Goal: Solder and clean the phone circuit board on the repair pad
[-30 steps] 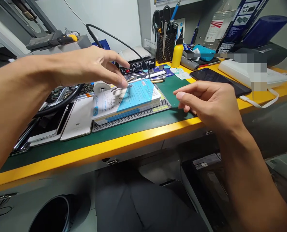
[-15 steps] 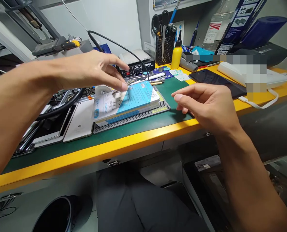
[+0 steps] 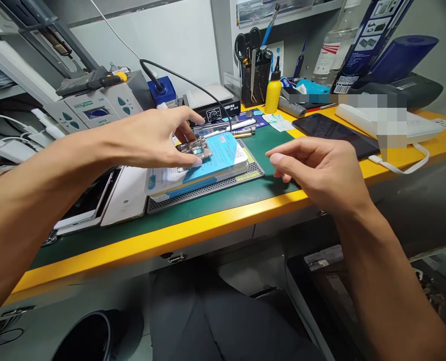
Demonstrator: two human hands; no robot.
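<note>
White ph [image 3: 127, 186] mkd "MI" | L grip [image 3: 157, 138] pinching PCB [image 3: 200, 147] | R grip [image 3: 318, 163] loose

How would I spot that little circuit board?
On the yellow-edged bench, find the blue-and-white block. The circuit board is over it, held by its edges in the left hand. Unlike the smooth white phone beside the block, it's small and crowded with tiny parts.

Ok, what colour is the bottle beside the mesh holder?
The bottle is yellow with a black top; head view.
</note>
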